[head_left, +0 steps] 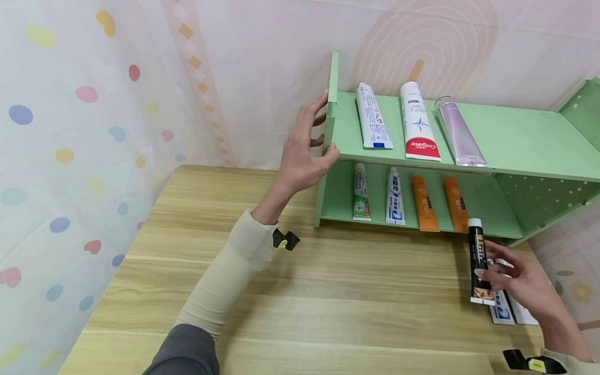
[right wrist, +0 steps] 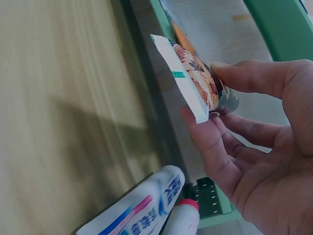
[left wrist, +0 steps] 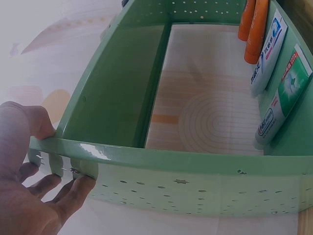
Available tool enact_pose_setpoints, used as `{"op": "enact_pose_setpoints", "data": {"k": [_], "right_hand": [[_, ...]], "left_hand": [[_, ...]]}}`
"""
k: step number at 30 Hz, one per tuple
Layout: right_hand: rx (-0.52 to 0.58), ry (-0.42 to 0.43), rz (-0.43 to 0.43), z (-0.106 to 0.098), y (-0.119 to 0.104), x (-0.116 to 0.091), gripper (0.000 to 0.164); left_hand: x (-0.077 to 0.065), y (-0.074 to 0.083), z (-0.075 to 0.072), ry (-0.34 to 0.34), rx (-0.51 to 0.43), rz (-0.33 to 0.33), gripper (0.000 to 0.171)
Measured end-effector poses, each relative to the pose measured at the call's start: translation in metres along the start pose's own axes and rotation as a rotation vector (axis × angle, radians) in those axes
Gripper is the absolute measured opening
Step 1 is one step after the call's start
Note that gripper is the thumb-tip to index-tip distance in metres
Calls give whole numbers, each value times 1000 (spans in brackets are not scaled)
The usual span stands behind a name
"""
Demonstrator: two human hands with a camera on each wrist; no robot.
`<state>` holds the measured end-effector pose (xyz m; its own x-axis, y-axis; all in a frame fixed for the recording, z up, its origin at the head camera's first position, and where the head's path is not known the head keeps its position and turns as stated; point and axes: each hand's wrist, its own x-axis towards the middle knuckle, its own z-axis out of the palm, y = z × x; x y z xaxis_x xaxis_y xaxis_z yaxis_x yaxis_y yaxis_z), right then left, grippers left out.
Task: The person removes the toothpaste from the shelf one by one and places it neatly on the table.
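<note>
My left hand (head_left: 303,151) grips the left side panel of a green two-tier shelf (head_left: 525,138), thumb at the front edge and fingers along the outside. In my right hand (head_left: 527,284), thumb and fingers pinch a black toothpaste tube (head_left: 478,255), its white cap up, just in front of the lower tier's right part. The right wrist view shows the tube's flat white crimped end (right wrist: 183,81). The lower tier holds a green-and-white tube (head_left: 361,192), a white-and-blue tube (head_left: 395,198) and two orange tubes (head_left: 425,205), all leaning in a row.
On the upper tier lie a white tube (head_left: 373,117), a white-and-red Colgate tube (head_left: 419,122) and a lilac tube (head_left: 459,130). Below my right hand, a white-and-blue tube (right wrist: 142,205) and a pink-capped tube (right wrist: 183,218) lie on the wooden table (head_left: 375,291). A patterned curtain (head_left: 262,62) hangs behind.
</note>
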<state>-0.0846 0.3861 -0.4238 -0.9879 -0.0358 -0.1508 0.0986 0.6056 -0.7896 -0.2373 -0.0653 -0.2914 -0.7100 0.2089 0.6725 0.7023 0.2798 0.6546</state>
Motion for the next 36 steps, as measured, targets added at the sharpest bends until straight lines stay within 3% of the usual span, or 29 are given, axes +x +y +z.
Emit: {"op": "enact_pose_setpoints", "data": {"k": [5,17,30,36], "right_hand": [[-6,-34,61,3,6,-1,82],[-15,-19,-1,6,10,-8,77],[-63,-123,105,13,10,-11,79],[-153,-145,139,16,8,-6,82]], "left_hand": [[0,0,0,-2,-1,-5,83],[-1,1,0,-5,-12,-6,84],[0,1,0,-5,-5,-5,84],[0,1,-1,0,-2,8,83]]}}
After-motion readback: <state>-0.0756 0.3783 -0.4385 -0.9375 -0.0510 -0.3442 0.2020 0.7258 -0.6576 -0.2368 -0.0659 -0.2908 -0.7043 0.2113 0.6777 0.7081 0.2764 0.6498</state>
